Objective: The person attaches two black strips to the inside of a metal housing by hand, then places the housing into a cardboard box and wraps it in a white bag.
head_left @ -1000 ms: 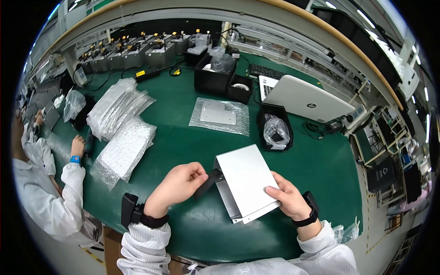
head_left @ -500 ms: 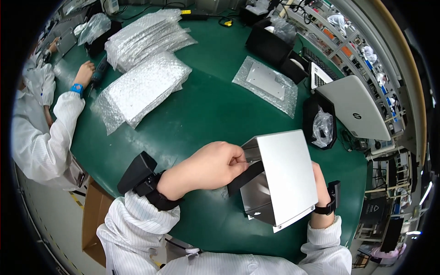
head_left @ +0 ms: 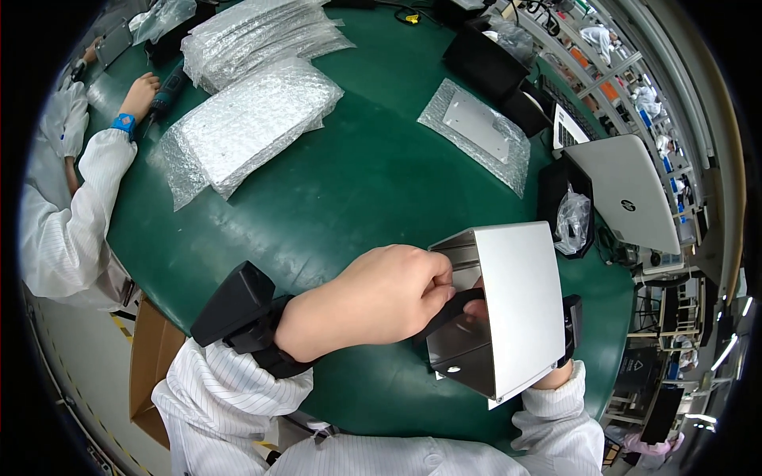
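A bent silver-grey sheet-metal housing (head_left: 524, 309) stands in front of me, its open side toward the left. My left hand (head_left: 389, 293) is closed at this opening, thumb and fingers pinching a flat black strip (head_left: 441, 317) that runs into the housing. My right hand (head_left: 476, 308) reaches in from the right side, and its fingertips show inside, against the right end of the strip. The housing's wall hides most of that hand. A dark inner face with a small bright hole shows at the housing's bottom.
Bubble-wrapped flat parts (head_left: 254, 127) lie stacked at the far left. A flat metal plate (head_left: 476, 127) rests on bubble wrap at the far right, near black bins (head_left: 484, 67) and a laptop (head_left: 627, 190). At the left, a co-worker's hand (head_left: 140, 95) is beside a power screwdriver (head_left: 169, 89).
My right hand has moved from the housing's outer right side to inside it, fingertips at the strip. The left hand still pinches the strip. The view has shifted slightly.
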A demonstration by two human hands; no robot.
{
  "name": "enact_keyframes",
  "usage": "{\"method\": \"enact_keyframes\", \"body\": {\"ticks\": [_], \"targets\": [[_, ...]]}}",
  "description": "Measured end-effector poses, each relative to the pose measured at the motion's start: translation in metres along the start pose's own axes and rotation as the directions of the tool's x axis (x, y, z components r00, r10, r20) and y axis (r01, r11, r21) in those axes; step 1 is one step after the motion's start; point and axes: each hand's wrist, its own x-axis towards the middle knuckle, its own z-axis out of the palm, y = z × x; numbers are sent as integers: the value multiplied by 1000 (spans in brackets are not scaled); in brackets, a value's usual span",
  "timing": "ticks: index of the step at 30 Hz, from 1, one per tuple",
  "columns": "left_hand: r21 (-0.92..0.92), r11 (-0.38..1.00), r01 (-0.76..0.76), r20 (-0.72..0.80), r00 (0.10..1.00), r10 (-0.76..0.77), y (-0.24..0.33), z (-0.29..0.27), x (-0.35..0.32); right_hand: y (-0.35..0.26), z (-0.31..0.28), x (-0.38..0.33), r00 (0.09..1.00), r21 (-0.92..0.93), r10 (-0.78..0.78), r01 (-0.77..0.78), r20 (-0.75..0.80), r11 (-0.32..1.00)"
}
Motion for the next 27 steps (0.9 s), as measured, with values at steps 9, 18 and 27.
{"method": "enact_keyframes", "body": {"ticks": [9, 18, 27], "targets": [[-334, 875, 349, 8, 930, -368, -8, -31, 2, -23, 7, 11, 970, -648, -239, 159, -35, 745], [-77, 994, 73, -135, 987, -83, -43, 28, 4, -20, 10, 13, 950, -575, -301, 200, -86, 794], [277, 957, -81, -384, 904, 187, -5, 1, -26, -11, -23, 2, 972, -718, -232, 130, -45, 684]]}}
